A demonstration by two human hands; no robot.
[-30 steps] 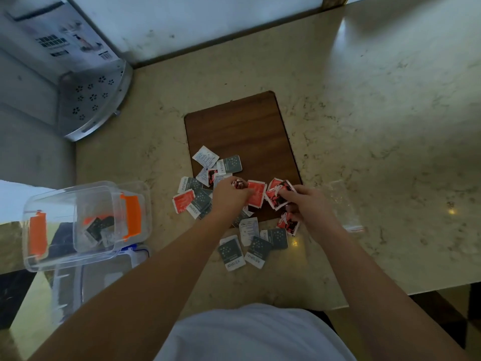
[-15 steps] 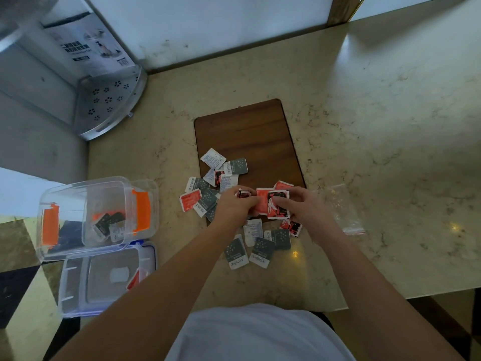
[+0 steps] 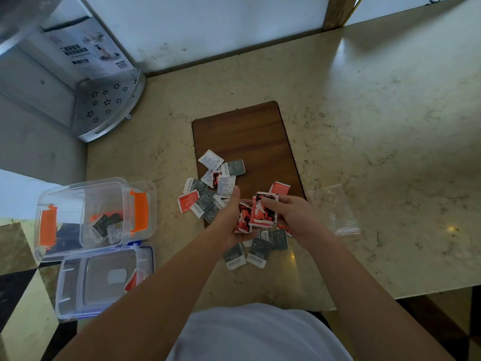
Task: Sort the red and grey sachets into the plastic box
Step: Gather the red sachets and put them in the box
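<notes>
Place: a home, likely
Signs: marble-look table (image 3: 377,105) – wooden board (image 3: 242,136), boxed metal corner shelf (image 3: 109,105), chequered tile floor (image 3: 18,256)

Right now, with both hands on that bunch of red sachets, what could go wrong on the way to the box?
The left hand and right hand hold several loosely stacked red sachets; one may slip out when carried. The plastic box sits tilted at the counter's edge, over its lid, so a careless drop could tip it. Grey sachets lie near the front edge and could get swept off.
</notes>
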